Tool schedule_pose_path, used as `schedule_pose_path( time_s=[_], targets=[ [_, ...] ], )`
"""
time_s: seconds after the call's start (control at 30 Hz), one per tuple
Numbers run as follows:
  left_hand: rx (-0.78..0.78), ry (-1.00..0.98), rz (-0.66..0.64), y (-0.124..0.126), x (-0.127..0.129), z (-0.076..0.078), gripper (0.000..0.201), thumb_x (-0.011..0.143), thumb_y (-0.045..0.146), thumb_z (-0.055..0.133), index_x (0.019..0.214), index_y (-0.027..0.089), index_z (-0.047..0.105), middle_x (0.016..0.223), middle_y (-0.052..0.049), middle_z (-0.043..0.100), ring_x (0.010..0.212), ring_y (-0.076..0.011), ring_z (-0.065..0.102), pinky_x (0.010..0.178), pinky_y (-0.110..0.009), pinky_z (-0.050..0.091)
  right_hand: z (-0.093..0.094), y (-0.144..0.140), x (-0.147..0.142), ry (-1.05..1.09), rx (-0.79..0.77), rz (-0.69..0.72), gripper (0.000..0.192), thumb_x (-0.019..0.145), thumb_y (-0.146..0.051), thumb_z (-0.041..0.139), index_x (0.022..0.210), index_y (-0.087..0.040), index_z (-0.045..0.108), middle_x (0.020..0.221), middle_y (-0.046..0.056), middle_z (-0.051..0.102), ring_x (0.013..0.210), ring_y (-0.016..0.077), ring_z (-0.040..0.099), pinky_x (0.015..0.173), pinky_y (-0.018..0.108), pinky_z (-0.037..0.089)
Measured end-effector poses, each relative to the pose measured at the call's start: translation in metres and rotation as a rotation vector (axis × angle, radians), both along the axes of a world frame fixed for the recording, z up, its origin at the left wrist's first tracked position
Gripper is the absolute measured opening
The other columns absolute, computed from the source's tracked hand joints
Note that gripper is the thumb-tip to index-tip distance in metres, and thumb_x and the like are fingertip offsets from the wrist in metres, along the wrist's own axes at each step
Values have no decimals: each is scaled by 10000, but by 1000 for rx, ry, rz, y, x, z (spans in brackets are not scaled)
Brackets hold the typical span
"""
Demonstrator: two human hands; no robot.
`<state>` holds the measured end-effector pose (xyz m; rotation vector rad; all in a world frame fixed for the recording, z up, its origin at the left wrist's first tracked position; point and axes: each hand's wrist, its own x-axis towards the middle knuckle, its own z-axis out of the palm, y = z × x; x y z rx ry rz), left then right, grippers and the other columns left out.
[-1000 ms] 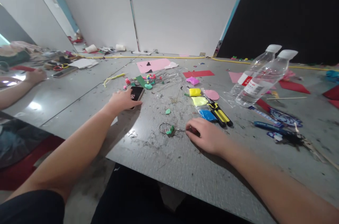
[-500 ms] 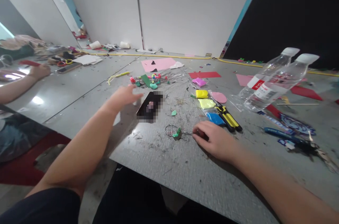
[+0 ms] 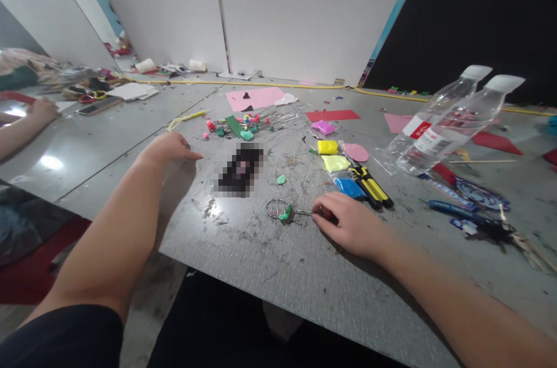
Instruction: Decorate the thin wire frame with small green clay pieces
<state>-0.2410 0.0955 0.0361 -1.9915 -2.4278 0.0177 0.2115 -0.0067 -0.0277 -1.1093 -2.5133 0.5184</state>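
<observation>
the right hand [image 3: 348,228] lies on the grey table [image 3: 304,275] with its fingers pinched together on the end of a little wire loop [image 3: 281,209]. a green blob sticks to the loop, which lies flat just left of the hand. the left hand [image 3: 167,147] rests flat near the table's left edge, fingers loose and apart, holding nothing. a dark phone [image 3: 241,169] lies between the two hands, close to the left one but not touching. bags of coloured clay [image 3: 335,163] and two bottles [image 3: 439,130] sit further right.
</observation>
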Motion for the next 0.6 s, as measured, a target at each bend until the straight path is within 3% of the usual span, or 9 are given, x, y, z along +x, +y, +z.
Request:
schedule_pose_path(
  time_s=[0.27, 0.5, 0.6],
  targets=[
    [-74, -70, 146, -3, 14, 7, 583, 784, 543, 796, 1184, 123, 743, 1144, -150, 750, 1130, -356, 662, 1009, -432, 515, 2, 0, 0, -3, 38, 16, 113, 965, -224, 537, 853, -225, 556, 837, 60, 657, 821, 224, 603, 720, 353, 452],
    [-40, -103, 139, -4, 14, 8, 617, 819, 598, 745, 1202, 115, 755, 1131, -165, 766, 1134, -358, 685, 1006, -416, 511, -1, 1, 2, 5, 74, 27, 116, 970, -236, 526, 858, -226, 556, 824, 58, 653, 803, 228, 614, 695, 355, 461],
    [-70, -130, 106, -4, 10, 10, 755, 779, 584, 781, 1352, 102, 681, 1204, -185, 753, 1145, -367, 693, 1013, -417, 506, -2, 1, 2, 5, 80, 28, 116, 968, -238, 525, 857, -228, 558, 819, 58, 651, 800, 230, 616, 691, 358, 463]
  ],
)
